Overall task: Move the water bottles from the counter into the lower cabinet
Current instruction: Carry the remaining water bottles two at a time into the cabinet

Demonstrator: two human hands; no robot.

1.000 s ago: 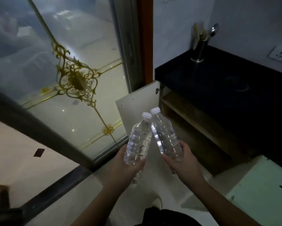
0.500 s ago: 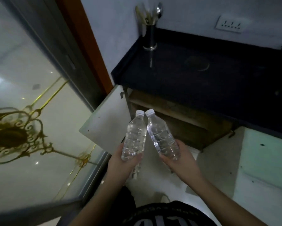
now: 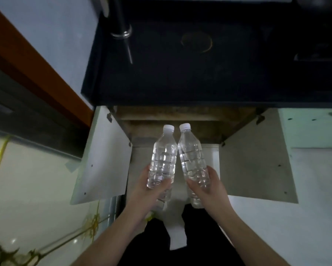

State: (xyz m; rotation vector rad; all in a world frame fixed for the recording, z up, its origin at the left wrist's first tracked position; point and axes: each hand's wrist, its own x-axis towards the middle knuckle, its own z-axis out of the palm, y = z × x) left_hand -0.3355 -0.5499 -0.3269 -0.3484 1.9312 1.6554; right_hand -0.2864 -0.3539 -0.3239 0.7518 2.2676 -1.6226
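I hold two clear water bottles with white caps, side by side and touching near their shoulders. My left hand grips the lower part of the left bottle. My right hand grips the lower part of the right bottle. Both bottles point caps-forward at the lower cabinet, which stands open just below the black counter. The cabinet's inside is dark brown and mostly hidden under the counter's edge.
The left cabinet door and the right cabinet door swing out toward me on either side of my hands. A steel utensil holder stands on the counter's far left. A glass panel with gold trim lies to the left.
The view has swung right and down, so the open cabinet now sits straight ahead. Both hands still grip their bottles, which now stand closer to parallel and nearer the opening.
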